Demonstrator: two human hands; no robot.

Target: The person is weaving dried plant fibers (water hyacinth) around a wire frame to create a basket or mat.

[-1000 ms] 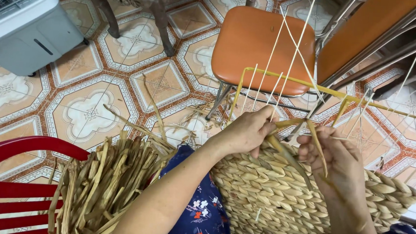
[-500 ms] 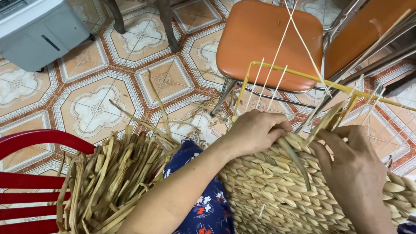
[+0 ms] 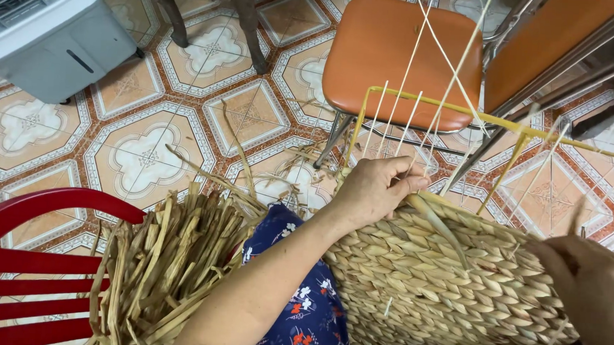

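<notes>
A half-woven basket (image 3: 441, 284) of dried straw lies across my lap, built on a yellow wire frame (image 3: 457, 112) with thin pale stakes rising from it. My left hand (image 3: 369, 190) rests on the basket's top edge at the left and pinches a flat straw strand (image 3: 439, 225) that trails down over the weave. My right hand (image 3: 588, 285) lies against the basket's right side, fingers curled on the woven wall; whether it grips a strand is unclear.
A bundle of loose dried straw (image 3: 162, 270) lies on a red plastic chair (image 3: 14, 276) at my left. An orange-seated metal chair (image 3: 397, 51) stands just behind the frame. A grey air cooler (image 3: 45, 26) sits at the far left on the patterned tile floor.
My right hand has dropped from the basket's top edge to its right side. My left hand stays on the rim. The view has shifted a little.
</notes>
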